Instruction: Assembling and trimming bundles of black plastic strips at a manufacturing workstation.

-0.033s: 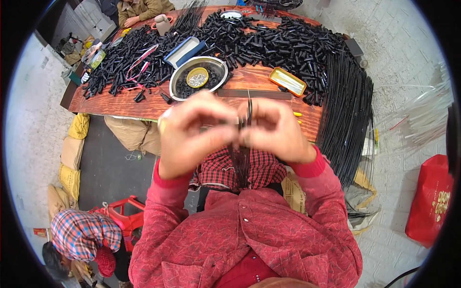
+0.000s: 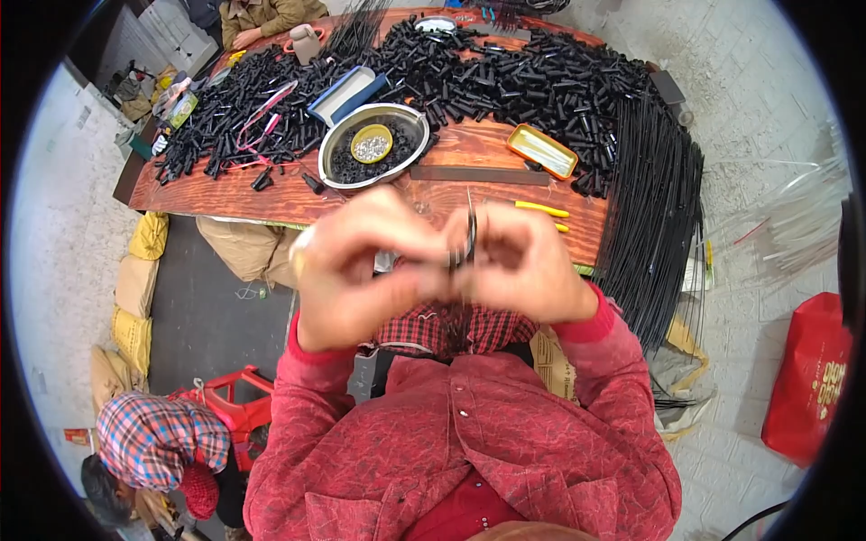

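Observation:
My left hand [image 2: 356, 266] and my right hand [image 2: 532, 266] meet in front of my lap, both blurred by motion. Thumb and fingers of each are pinched together. A thin dark piece with a pointed upper end [image 2: 471, 221] stands up from the right fingertips; its exact kind I cannot make out. What the left fingertips pinch is hidden and smeared. Below them, dark thin strands [image 2: 457, 334] hang over red-and-black checked cloth [image 2: 406, 332]. Just beyond the right hand, a tool with yellow handles [image 2: 541, 208] lies on the reddish wooden table [image 2: 460, 140].
Many short black tubes [image 2: 514, 81] are heaped across the table. A metal bowl [image 2: 325, 162] holds black bits and a yellow dish [image 2: 371, 144]. Nearby are a yellow tray [image 2: 541, 151], a dark flat bar [image 2: 478, 175] and long black strands [image 2: 654, 198]. Other people are left and far.
Both hands have sunk slightly toward my lap, still pinched together. More of the yellow-handled tool and the dark bar shows beyond them.

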{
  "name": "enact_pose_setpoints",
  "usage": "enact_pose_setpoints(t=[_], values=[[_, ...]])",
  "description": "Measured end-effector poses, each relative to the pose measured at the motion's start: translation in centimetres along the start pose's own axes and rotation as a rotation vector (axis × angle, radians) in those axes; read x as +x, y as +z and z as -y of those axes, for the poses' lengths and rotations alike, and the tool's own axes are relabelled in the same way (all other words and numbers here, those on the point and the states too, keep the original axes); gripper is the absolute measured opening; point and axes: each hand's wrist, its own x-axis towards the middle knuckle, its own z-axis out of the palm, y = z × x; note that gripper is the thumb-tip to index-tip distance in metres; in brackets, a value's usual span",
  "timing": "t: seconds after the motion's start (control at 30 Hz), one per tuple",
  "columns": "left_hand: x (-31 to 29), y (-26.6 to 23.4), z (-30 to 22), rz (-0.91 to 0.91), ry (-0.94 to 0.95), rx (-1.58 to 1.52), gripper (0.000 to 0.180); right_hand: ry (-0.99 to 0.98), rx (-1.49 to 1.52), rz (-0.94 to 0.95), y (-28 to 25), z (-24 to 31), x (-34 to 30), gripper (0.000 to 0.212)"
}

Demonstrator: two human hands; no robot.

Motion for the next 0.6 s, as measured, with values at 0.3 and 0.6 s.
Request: enact_pose_setpoints(t=[0.3,0.6], values=[[0.2,-1.9,0.1,0.049,-0.010,-0.136,0.026,-0.201,-0.145,0.066,0.9,-0.8,0.7,0.020],[4.4,-8.5,11.1,0.065,-0.344,0.554,0.014,-0.123,0.011,-0.026,-1.5,-1.6,2.0,0.028]])
